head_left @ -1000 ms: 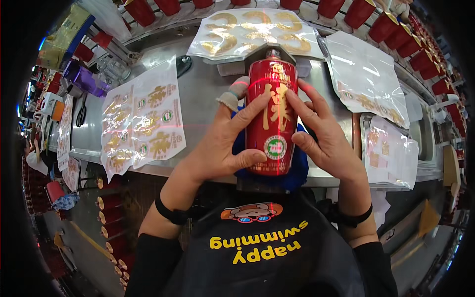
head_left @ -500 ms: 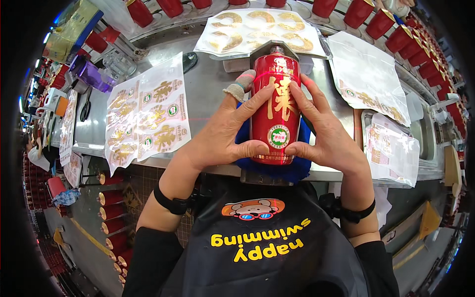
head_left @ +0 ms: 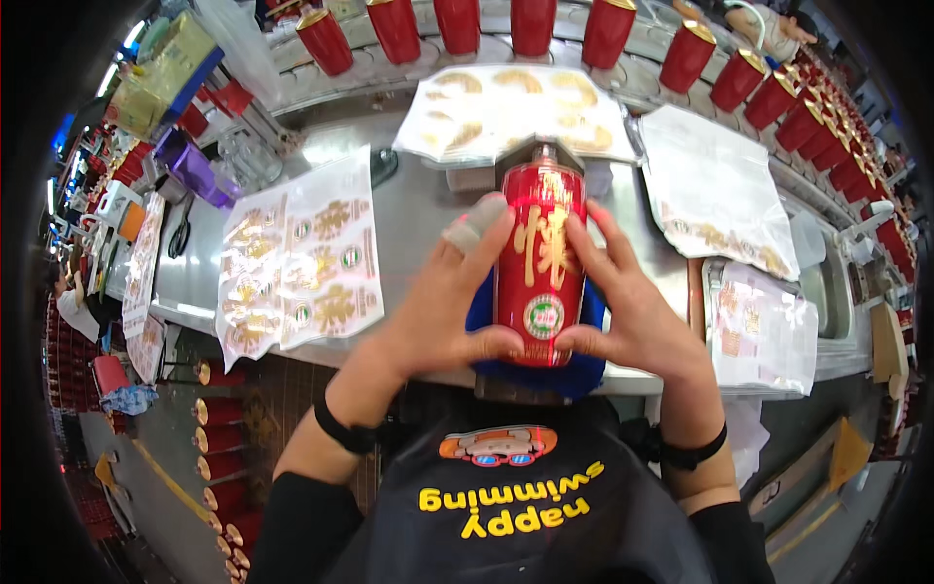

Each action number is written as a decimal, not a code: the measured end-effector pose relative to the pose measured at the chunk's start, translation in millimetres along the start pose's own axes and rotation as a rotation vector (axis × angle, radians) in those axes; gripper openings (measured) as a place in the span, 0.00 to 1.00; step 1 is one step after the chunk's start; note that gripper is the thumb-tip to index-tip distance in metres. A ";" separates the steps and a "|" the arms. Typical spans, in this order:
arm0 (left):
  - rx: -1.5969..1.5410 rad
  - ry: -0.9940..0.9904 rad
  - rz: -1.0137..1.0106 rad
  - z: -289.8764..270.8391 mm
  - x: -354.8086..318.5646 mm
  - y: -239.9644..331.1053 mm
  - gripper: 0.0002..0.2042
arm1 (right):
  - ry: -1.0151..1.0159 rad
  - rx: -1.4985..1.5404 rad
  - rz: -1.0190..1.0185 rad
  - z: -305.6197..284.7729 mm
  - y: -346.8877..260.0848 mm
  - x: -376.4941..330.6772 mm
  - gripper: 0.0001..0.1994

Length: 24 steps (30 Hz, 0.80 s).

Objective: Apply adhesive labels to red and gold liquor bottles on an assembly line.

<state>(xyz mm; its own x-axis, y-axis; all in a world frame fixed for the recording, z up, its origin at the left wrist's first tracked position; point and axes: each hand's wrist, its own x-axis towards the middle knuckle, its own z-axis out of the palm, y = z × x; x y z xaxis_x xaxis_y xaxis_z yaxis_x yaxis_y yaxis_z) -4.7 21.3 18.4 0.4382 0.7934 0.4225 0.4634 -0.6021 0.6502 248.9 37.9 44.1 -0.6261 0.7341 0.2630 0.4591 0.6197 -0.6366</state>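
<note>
A glossy red bottle [head_left: 538, 341] with gold lettering and a round green-and-white emblem lies face up, its neck pointing away from me. Beneath it is a dark blue cloth [head_left: 584, 375] at the table's near edge. My left hand [head_left: 438, 311] holds the bottle's left side, thumb low beside the emblem and fingers along the upper edge; greyish covers sit on two of its fingers. On the opposite side my right hand [head_left: 637, 316] grips it, its thumb near the base and fingertips by the lettering.
Sticker sheets with gold lettering [head_left: 326, 263] lie to the left. Beyond the bottle is a sheet of gold crescents [head_left: 516, 112]. A mostly white sheet [head_left: 715, 165] and a sheet on a tray [head_left: 764, 326] lie right, near a sink [head_left: 832, 297]. Red bottles [head_left: 530, 24] line a conveyor behind.
The view has tilted, so the table, bottle and hands sit lower in the picture. My left fingertips have slid off the lettering toward the bottle's left edge. Both hands still hold it.
</note>
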 end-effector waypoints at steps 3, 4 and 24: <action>0.206 0.012 0.256 1.6 -8.0 23.8 0.45 | -0.018 0.002 0.016 -3.0 -2.4 1.9 0.50; 0.251 -0.054 0.298 4.1 -9.6 29.7 0.43 | -0.024 0.009 0.018 -3.6 -3.5 2.2 0.50; -0.077 0.267 -0.110 9.3 44.4 -10.2 0.39 | -0.077 -0.034 0.078 -8.6 -10.3 5.6 0.51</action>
<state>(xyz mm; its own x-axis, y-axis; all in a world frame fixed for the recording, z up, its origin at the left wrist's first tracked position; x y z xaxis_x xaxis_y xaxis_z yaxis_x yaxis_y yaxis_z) 17.1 61.8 24.7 0.1661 0.8549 0.4915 0.4328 -0.5110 0.7427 246.1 38.0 58.4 -0.6340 0.7574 0.1563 0.5286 0.5719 -0.6273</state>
